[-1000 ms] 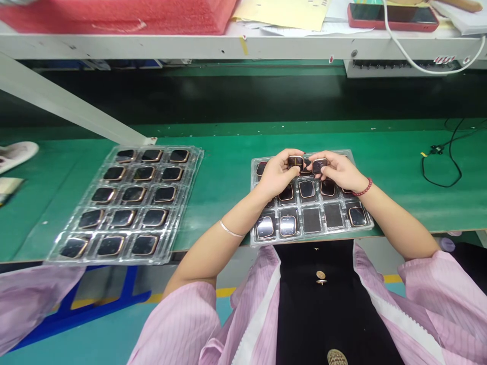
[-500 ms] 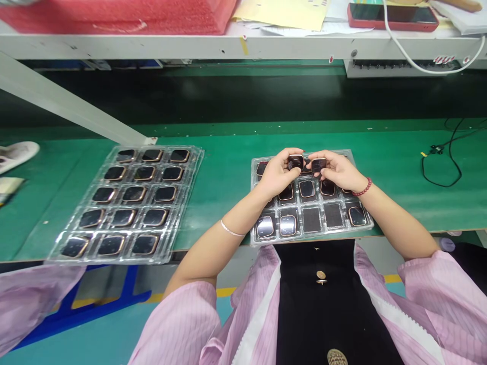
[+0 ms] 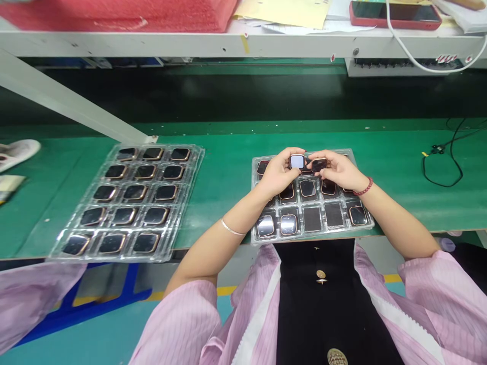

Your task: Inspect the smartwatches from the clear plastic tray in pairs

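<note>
The square watch case [image 3: 297, 161] pinched in the fingers of the left hand [image 3: 279, 175] has been tipped since half a second ago — its face, dark then, now catches the light and shows pale, so the work in hand looks like a check of the glass under glare. Nothing else has been shifted: the right hand [image 3: 340, 171] is held just beside the left, at three o'clock from it, its fingers closed on a second watch case [image 3: 318, 164] whose face is dark. Both pieces are held just above the far rows of the clear tray [image 3: 361, 226] that lies on the green counter [image 3: 228, 172] straight before the person. In this tray most pockets are filled with dark, copper-rimmed cases; two pockets in the near row, at five o'clock from the hands, are seen bare, and what lies under the hands cannot be told. Well apart, at nine o'clock, a second tray [image 3: 186, 203] is laid out with three columns of five, every pocket filled. On the shelf [image 3: 190, 43] at twelve o'clock a red foam sheet [image 3: 125, 12], yellow papers [image 3: 281, 11] and a red phone [image 3: 395, 14] are kept.
</note>
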A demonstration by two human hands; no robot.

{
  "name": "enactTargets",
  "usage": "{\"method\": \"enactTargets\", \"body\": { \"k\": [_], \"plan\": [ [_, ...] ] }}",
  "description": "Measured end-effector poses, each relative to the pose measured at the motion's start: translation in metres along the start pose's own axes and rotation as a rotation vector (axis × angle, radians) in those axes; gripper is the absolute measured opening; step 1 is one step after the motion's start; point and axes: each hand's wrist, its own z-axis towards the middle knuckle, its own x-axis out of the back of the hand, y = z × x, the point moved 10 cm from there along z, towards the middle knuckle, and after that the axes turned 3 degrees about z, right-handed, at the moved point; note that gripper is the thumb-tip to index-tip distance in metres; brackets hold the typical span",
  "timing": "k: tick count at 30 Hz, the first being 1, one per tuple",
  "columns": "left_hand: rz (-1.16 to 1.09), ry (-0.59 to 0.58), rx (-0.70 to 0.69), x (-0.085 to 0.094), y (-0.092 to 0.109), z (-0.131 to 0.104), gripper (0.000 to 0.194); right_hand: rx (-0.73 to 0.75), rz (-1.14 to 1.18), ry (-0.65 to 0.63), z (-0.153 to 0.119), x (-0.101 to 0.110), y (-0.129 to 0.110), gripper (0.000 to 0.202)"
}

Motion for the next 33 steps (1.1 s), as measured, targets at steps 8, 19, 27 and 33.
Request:
{"method": "enactTargets", "body": {
  "k": [8, 19, 27, 33],
  "plan": [
    [0.043, -0.007, -0.033, 0.0001, -0.0007, -0.0007, 0.054, -0.082, 0.063, 0.028, -0.0007, 0.0053, 0.0121, 0.042],
    [0.066, -0.020, -0.071, 0.0000, -0.0011, 0.0006, 0.053, -0.031, 0.042, 0.048, 0.0002, 0.0056, 0.0065, 0.048],
    [-0.010, -0.021, -0.044, -0.0013, 0.0000, -0.0002, 0.046, -0.058, 0.017, 0.055, -0.0017, 0.0054, 0.0078, 0.033],
    [-0.014, -0.025, -0.036, -0.0015, 0.0000, 0.0002, 0.046, -0.057, 0.018, 0.038, -0.0016, 0.0047, 0.0088, 0.033]
  ]
}}
